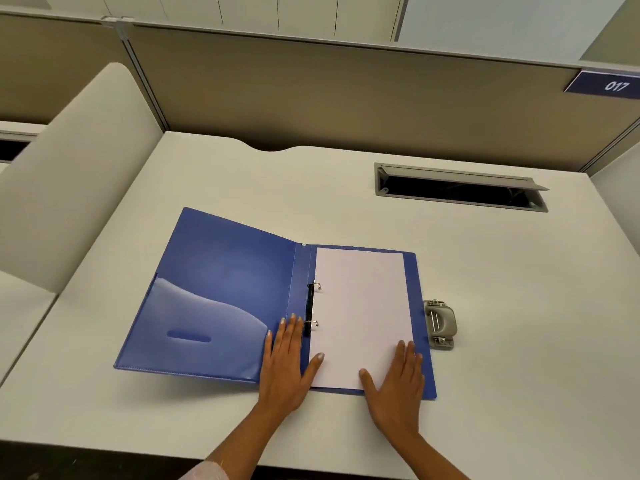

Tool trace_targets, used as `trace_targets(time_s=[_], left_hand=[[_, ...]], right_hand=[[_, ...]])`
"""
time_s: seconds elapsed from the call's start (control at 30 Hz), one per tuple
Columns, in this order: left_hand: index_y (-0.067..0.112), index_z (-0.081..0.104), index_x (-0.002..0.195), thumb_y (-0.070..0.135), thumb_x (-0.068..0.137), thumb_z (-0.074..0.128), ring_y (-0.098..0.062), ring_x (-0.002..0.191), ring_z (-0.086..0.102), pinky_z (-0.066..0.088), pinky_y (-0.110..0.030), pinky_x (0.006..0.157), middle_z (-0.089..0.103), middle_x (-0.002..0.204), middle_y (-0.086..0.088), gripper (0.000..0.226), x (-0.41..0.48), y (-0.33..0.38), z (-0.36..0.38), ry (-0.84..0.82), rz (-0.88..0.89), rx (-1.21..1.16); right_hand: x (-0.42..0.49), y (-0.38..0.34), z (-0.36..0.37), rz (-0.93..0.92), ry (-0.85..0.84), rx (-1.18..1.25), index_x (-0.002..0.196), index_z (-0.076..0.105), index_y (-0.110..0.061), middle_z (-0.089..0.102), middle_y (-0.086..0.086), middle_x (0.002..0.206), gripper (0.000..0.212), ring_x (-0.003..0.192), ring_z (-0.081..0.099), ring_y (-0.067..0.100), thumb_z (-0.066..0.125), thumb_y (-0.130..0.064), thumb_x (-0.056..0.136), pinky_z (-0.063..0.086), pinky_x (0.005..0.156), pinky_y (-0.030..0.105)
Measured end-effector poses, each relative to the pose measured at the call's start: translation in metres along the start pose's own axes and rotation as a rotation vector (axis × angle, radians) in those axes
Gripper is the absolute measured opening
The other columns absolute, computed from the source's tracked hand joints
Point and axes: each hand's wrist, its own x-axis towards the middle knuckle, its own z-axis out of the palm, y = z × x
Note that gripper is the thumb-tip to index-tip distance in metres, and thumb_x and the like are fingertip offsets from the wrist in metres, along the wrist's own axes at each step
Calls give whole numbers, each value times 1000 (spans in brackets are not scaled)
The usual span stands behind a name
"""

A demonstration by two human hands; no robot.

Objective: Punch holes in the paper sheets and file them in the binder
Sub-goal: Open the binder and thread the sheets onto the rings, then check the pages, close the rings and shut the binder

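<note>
A blue binder (221,271) lies open on the white desk. White paper sheets (360,306) sit on its right half, threaded on the two metal rings (313,304). My left hand (285,362) rests flat on the binder near the spine, its thumb touching the paper's lower left edge. My right hand (398,379) lies flat with straight fingers on the paper's lower right corner. A grey hole punch (440,323) stands just right of the binder, apart from both hands.
The white desk (502,375) has an open cable slot (460,187) at the back right. A beige partition (346,91) with a blue "017" label (607,85) runs along the back. A curved white divider (69,174) stands on the left.
</note>
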Motion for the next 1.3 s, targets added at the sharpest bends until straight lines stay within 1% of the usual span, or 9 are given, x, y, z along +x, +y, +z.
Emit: trace_targets(time_s=[0.27,0.43,0.63,0.73,0.83,0.93,1.07,1.17,1.3], left_hand=[[15,13,152,70,90,20,-19,146,3,-5,-40,117,18,158,-3,83,1,-1,1,-165,-59,189],[11,26,149,69,90,17,-27,144,24,-1,-43,117,26,156,-7,83,1,0,0,-225,-64,254],[12,18,151,69,91,15,-28,142,26,0,-44,116,25,156,-8,83,0,1,2,-238,-67,222],[24,-16,149,74,87,8,-26,146,14,-10,-39,117,9,159,-4,83,0,3,-1,-230,-75,157],[30,-30,142,82,76,1,-16,145,-16,-19,-33,115,-21,154,8,90,0,17,-12,-144,-121,-31],[31,-5,151,75,83,31,-10,146,-10,-1,-36,117,-8,158,14,88,0,45,-39,-67,-168,-380],[34,26,146,59,73,54,-25,128,45,43,-48,101,41,145,3,82,9,79,-87,-133,-430,-958],[29,32,140,58,69,58,-20,105,55,51,-40,86,51,128,1,81,16,84,-110,-51,-520,-975],[23,31,138,48,77,68,-21,102,53,48,-37,81,49,122,1,76,24,65,-122,15,-631,-903]], right_hand=[[-2,-13,-1,58,-77,32,147,-13,-19,-25,2,155,89,145,-16,32,51,-43,92,4,116,55],[2,-20,0,100,-131,18,147,-18,-22,-32,6,153,90,144,-20,34,53,-37,93,4,114,59],[1,-30,-4,109,-85,108,141,-23,-30,-32,7,153,100,146,-14,33,62,-23,89,10,115,55],[-1,-36,-10,57,-24,338,147,-15,-28,-22,1,157,104,148,1,24,67,-10,85,20,115,40],[-4,-42,-25,-10,-110,633,147,-10,-37,20,-3,154,106,136,36,17,68,-6,82,37,106,30],[-9,-55,-36,-123,-285,841,146,-3,-42,39,-12,137,103,120,51,11,72,-15,81,46,93,21],[-13,-81,-42,-373,-528,749,144,3,-48,31,-33,139,101,119,49,4,73,-50,72,48,88,15],[-16,-89,-41,-444,-644,604,142,7,-52,29,-22,148,99,131,42,11,71,-63,67,44,105,35],[-15,-89,-44,-513,-730,295,143,2,-51,17,-15,157,101,145,19,16,64,-72,66,22,118,49]])
